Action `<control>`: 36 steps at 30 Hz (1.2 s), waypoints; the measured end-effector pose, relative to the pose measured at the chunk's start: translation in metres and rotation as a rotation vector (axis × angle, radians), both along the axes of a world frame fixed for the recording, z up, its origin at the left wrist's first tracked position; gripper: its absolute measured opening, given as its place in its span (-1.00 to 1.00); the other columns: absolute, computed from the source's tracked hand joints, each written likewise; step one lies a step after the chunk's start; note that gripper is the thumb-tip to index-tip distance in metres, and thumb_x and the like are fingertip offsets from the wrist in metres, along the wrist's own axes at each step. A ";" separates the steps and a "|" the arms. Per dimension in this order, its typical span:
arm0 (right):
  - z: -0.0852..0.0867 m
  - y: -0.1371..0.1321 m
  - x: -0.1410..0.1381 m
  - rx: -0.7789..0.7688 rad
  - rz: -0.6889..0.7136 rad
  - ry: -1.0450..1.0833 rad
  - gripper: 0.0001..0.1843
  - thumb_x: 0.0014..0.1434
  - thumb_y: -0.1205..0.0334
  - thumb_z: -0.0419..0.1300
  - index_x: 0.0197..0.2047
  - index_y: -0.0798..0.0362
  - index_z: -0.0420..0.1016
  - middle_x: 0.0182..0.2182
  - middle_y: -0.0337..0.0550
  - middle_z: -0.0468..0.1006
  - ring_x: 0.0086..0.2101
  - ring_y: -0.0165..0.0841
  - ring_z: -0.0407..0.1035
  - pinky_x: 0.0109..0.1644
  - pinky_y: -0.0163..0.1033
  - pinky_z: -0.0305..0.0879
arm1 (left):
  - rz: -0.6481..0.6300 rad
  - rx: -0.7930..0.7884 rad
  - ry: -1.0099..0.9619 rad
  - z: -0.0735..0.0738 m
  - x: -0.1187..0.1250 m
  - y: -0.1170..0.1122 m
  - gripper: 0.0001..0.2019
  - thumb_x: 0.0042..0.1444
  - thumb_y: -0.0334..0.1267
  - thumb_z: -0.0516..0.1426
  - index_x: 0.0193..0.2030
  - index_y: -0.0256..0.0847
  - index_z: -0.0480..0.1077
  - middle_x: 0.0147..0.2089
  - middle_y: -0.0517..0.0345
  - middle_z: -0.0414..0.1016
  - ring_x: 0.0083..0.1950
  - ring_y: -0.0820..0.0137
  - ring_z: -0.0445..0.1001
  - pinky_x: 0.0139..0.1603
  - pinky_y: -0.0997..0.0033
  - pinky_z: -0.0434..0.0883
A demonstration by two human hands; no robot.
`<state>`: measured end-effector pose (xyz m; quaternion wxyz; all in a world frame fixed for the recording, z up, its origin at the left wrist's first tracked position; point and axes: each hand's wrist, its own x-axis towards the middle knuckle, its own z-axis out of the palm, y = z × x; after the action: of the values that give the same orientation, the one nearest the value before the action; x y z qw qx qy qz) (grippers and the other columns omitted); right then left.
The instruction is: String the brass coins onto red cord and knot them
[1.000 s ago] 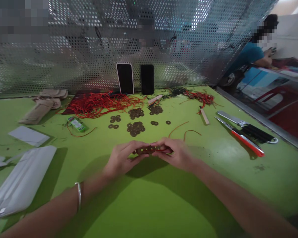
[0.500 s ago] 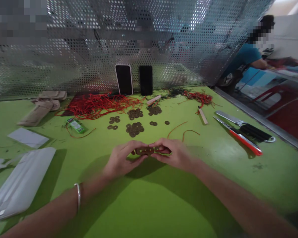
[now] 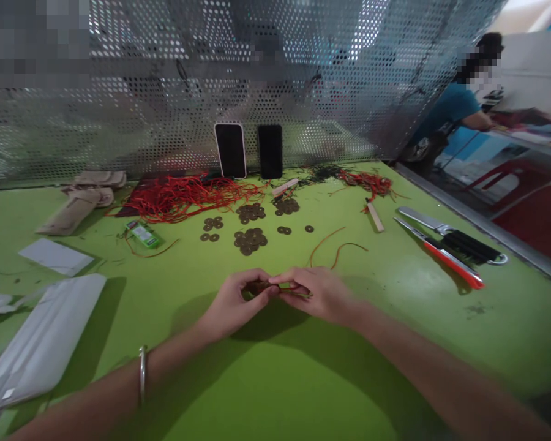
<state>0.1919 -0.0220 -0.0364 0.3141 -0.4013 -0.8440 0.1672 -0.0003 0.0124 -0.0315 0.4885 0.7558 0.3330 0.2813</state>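
Note:
My left hand [image 3: 232, 302] and my right hand [image 3: 319, 293] meet over the middle of the green table [image 3: 275, 380], fingers pinched together. Between them they grip a short row of brown holed coins [image 3: 259, 286] with red cord running through it. The fingertips hide most of the piece. A metal bangle [image 3: 142, 375] sits on my left wrist. Loose brown coins [image 3: 250, 238] lie in small heaps just beyond my hands. Two curved orange cords [image 3: 337, 245] lie on the table past my right hand.
A bundle of red cords [image 3: 183, 195] lies at the back, with two phones [image 3: 250, 150] leaning on the perforated metal screen [image 3: 165, 79]. Scissors and a red-handled cutter [image 3: 450, 245] lie at the right. White bags [image 3: 41, 343] lie at the left. Another person [image 3: 459, 101] stands beyond the right edge.
Both hands have drawn slightly nearer to me and closed tighter together. The coin piece, plainly visible between them before, is now mostly covered by the fingers.

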 end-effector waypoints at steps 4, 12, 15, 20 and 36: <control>0.001 0.001 0.001 0.005 -0.029 -0.040 -0.70 0.17 0.28 0.14 0.00 0.07 0.35 -0.52 -0.27 0.48 -0.56 -0.49 0.29 -0.52 -0.40 0.13 | 0.032 0.015 -0.005 0.000 -0.001 0.001 -0.83 0.09 -0.22 0.13 -0.43 -0.26 0.40 -0.54 0.23 0.40 -0.51 0.53 0.34 -0.53 0.59 0.28; 0.005 0.005 0.002 0.108 -0.036 0.035 -0.89 0.17 0.41 0.09 -0.23 0.13 0.42 -0.35 -0.11 0.54 -0.39 -0.43 0.39 -0.38 -0.34 0.33 | 0.095 0.055 0.053 -0.003 -0.003 0.005 -0.83 0.09 -0.21 0.13 -0.40 -0.27 0.44 -0.55 0.20 0.41 -0.52 0.51 0.33 -0.55 0.57 0.27; 0.005 0.005 0.001 0.148 -0.036 0.040 -0.89 0.16 0.41 0.11 -0.22 0.12 0.41 -0.31 -0.10 0.53 -0.30 -0.38 0.39 -0.26 -0.27 0.35 | 0.088 0.082 0.039 -0.001 -0.003 0.004 -0.83 0.09 -0.22 0.13 -0.42 -0.26 0.44 -0.58 0.23 0.39 -0.56 0.53 0.29 -0.59 0.59 0.25; 0.009 0.005 0.002 0.111 -0.059 0.093 -0.91 0.19 0.37 0.12 -0.22 0.08 0.42 -0.31 -0.13 0.51 -0.26 -0.36 0.36 -0.16 -0.20 0.31 | 0.124 0.098 0.042 0.000 -0.003 0.004 -0.85 0.08 -0.24 0.13 -0.42 -0.26 0.44 -0.57 0.22 0.41 -0.54 0.51 0.34 -0.57 0.58 0.29; 0.025 0.046 0.077 -0.233 -0.645 1.553 -0.86 -0.14 0.40 0.19 -0.42 0.05 0.40 -0.54 -0.39 0.32 -0.55 -0.60 0.25 -0.45 -0.45 0.24 | 0.144 -0.003 0.026 -0.004 -0.003 0.005 -0.80 0.05 -0.17 0.17 -0.45 -0.28 0.41 -0.56 0.19 0.42 -0.54 0.52 0.35 -0.57 0.57 0.29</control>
<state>0.2688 0.0242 -0.0112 0.7933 -0.4235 -0.2103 0.3835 -0.0037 0.0171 -0.0353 0.4635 0.7328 0.3934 0.3055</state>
